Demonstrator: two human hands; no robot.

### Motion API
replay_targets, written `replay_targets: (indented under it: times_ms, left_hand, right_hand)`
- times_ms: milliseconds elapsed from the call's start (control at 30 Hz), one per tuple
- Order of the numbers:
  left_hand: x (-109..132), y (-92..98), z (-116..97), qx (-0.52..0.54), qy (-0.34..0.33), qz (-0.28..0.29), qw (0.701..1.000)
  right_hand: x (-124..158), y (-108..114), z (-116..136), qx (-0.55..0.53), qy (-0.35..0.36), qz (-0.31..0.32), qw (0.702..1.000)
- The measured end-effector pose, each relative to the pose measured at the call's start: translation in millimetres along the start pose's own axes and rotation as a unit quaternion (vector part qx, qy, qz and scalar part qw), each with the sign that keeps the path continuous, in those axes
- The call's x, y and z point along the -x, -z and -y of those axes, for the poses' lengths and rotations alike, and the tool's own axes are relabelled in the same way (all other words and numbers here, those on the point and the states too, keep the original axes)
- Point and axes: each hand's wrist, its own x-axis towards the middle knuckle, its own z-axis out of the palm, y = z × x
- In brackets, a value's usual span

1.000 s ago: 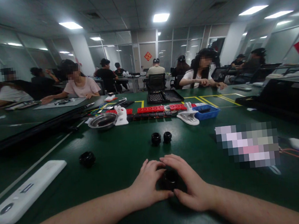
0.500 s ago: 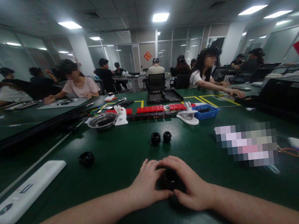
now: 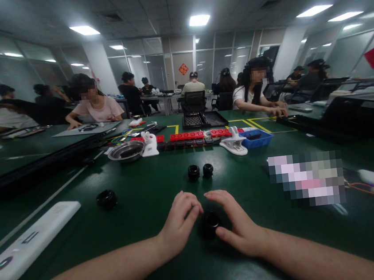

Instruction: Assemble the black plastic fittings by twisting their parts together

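A black round hollow part (image 3: 212, 223) stands on the green table between my two hands. My right hand (image 3: 237, 223) curves along its right side, thumb tip at the near rim and fingers stretched past the far side, apart from it. To the left of the part is my left hand (image 3: 184, 220), fingers bent together and thumb close to the fingertips, with nothing visible in them. Beyond the hands stand two similar black round parts, one larger (image 3: 193, 172) and one smaller (image 3: 207, 170). Another black ring-like part (image 3: 107, 199) rests off to the left.
At left lies a long white device (image 3: 34, 243). Farther back are a metal bowl (image 3: 126, 151), two white clip stands, red blocks (image 3: 186, 136) and a blue tray (image 3: 256, 139). A blurred-out item (image 3: 306, 180) lies at right. Other people sit around the table, one handling a black case.
My left hand has come off the black part, moving slightly left, its thumb drawn up toward the fingers. My right hand's fingers have spread away from the part. Across the table, a person's hands have moved left.
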Motion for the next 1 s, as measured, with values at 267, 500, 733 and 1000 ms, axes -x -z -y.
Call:
replay_targets:
  times_ms: [267, 500, 733, 1000]
  left_hand:
    - [-1, 0.9, -1, 0.020, -0.024, -0.005, 1.000]
    - [1, 1.9, -3, 0.036, 0.018, -0.016, 0.999]
    - [1, -3.8, 9, 0.029, 0.012, 0.066, 0.997]
    - [-2, -9.6, 11, -0.074, 0.012, 0.135, 0.988]
  right_hand:
    - [0, -1, 0, 0.019, -0.019, -0.011, 1.000]
    - [-1, -2, 0, 0.033, -0.024, -0.024, 0.999]
    - [0, -3, -2, 0.034, -0.036, -0.038, 0.998]
    - [-2, -4, -3, 0.056, -0.046, -0.048, 0.996]
